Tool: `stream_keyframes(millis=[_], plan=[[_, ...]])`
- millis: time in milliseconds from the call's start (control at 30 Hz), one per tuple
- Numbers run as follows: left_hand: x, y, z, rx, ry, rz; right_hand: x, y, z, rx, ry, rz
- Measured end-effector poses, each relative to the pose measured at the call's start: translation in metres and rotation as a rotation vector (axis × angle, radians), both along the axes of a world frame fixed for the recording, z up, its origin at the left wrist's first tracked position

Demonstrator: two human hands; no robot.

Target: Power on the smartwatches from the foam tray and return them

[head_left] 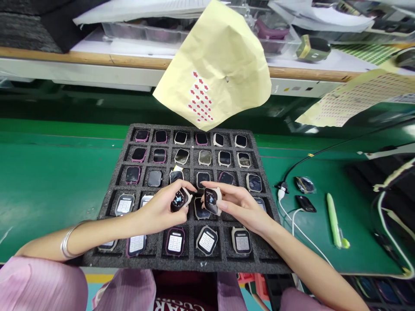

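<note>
In the head view, the left hand is half closed, pinching one watch between thumb and fingers; the right hand, fingers straighter, grips a second watch. Both are over the foam tray at the bench's near edge.

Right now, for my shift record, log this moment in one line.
left hand: holds lit watch; right hand: holds second lit watch; beneath: dark foam tray holding more watches
</note>
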State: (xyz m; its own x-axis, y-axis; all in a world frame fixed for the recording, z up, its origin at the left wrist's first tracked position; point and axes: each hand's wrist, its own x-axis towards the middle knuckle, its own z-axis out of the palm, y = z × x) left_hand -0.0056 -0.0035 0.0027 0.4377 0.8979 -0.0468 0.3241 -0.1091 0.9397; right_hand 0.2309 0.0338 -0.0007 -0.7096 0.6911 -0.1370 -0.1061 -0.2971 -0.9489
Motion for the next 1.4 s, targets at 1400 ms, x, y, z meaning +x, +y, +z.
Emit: stream_keyframes(millis=[1400], plan=[[-0.0045,0.0006,0.0067,0.19,0.024,0.042,0.0029,-0.0014,0.0028,0.003,-0.036,0.024]])
